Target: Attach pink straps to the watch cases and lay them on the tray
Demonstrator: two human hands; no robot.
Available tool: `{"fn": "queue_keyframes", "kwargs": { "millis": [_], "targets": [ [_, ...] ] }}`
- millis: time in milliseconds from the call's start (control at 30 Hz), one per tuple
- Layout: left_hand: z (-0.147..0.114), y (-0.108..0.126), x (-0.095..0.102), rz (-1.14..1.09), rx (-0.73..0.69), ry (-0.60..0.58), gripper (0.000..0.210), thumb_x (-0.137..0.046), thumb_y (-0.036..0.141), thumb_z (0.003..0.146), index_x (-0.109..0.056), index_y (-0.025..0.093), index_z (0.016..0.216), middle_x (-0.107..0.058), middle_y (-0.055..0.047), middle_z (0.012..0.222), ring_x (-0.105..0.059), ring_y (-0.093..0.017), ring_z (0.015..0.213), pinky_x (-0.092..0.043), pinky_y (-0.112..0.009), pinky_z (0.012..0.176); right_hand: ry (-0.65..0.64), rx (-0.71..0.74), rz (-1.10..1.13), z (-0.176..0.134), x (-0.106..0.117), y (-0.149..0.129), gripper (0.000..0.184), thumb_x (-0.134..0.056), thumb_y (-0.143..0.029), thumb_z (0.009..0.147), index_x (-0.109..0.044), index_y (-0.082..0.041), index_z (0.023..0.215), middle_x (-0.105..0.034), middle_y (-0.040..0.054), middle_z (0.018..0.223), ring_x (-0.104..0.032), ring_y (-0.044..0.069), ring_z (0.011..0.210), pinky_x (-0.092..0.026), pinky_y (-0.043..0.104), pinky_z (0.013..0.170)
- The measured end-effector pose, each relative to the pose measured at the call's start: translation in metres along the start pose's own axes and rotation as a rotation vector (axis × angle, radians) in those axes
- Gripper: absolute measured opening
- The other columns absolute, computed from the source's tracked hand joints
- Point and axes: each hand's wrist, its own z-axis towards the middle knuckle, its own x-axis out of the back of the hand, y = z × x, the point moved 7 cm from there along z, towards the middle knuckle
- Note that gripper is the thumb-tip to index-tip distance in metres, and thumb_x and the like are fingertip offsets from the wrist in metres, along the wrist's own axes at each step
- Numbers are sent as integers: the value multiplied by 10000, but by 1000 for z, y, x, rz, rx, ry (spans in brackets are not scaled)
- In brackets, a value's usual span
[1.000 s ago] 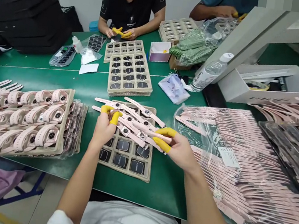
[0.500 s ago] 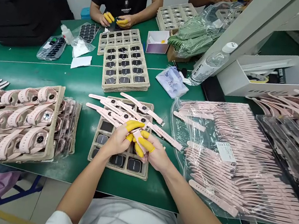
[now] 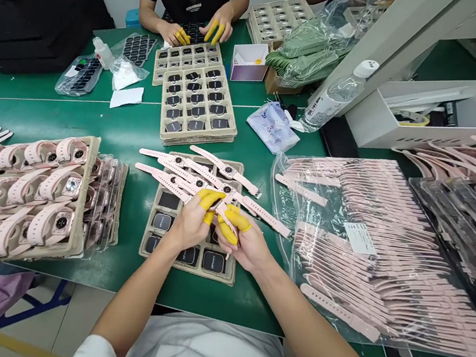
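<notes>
Yellow finger cots cover fingertips on both hands. My left hand (image 3: 194, 219) is closed around a smartwatch case, mostly hidden by the fingers. My right hand (image 3: 245, 240) pinches a pink watch strap (image 3: 221, 216) against the case's edge; whether the two are joined cannot be made out. Just beyond my hands, several pink-strapped smartwatches (image 3: 226, 189) lie face down across a beige tray (image 3: 230, 269). In that tray's near compartments sit dark square watch faces (image 3: 214, 261).
Pink watches fill stacked trays (image 3: 84, 204) on the left. A plastic bag of pink straps (image 3: 360, 239) lies right. Farther back stand a tray stack (image 3: 197, 136), a water bottle (image 3: 338, 98) and a white box (image 3: 362, 128). A co-worker's hands (image 3: 220, 22) are across the table.
My hands stay over the tray, with the right fingers shifted slightly along the strap. Across the table, the co-worker's hands have moved apart, one raised with fingers spread.
</notes>
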Motion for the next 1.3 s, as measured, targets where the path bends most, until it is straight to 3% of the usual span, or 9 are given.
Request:
{"fn": "queue_keyframes", "kwargs": {
  "millis": [200,600,800,1067,1200,1300],
  "targets": [
    [-1,-4,0,-91,9,-110,432,-418,223,1064,-536,236,1480,-600,-124,1341,-600,-243,1235,-507,-421,1085,-6,-8,84,2,0,2,412,-846,-512,795,-587,-197,741,-436,-78,444,-287,60,372,-321,172,357],
    [-1,-1,1,-13,-52,-97,394,-386,245,1066,-532,214,1431,-596,-128,1297,-589,-251,1184,-504,-432,1041,157,66,-45,0,6,-1,492,-897,-559,706,-563,-198,713,-466,-66,450,-314,65,377,-328,181,354],
    [0,3,0,-40,-47,-96,397,-347,336,1094,-547,201,1410,-608,-133,1266,-603,-248,1145,-516,-428,1021,58,26,66,-1,1,0,422,-835,-515,780,-549,-207,743,-406,-82,438,-271,66,393,-329,182,376],
    [-1,1,-4,179,11,-154,345,-442,300,1057,-617,193,1335,-628,-129,1192,-610,-249,1107,-544,-422,999,118,16,-106,1,10,0,486,-852,-568,755,-539,-200,705,-447,-65,461,-296,65,396,-325,184,363],
    [-2,-4,0,27,56,-144,335,-431,298,1075,-608,191,1340,-651,-126,1212,-632,-231,1124,-553,-407,1008,85,10,-137,0,6,0,483,-841,-588,770,-555,-200,732,-470,-63,460,-305,65,387,-351,185,371],
    [-4,-13,5,-162,162,-95,410,-561,346,1044,-533,199,1425,-654,-136,1301,-662,-232,1173,-573,-385,993,62,15,-127,-2,3,-3,481,-828,-613,786,-576,-204,803,-525,-55,507,-355,76,398,-401,197,389]
  ]
}}
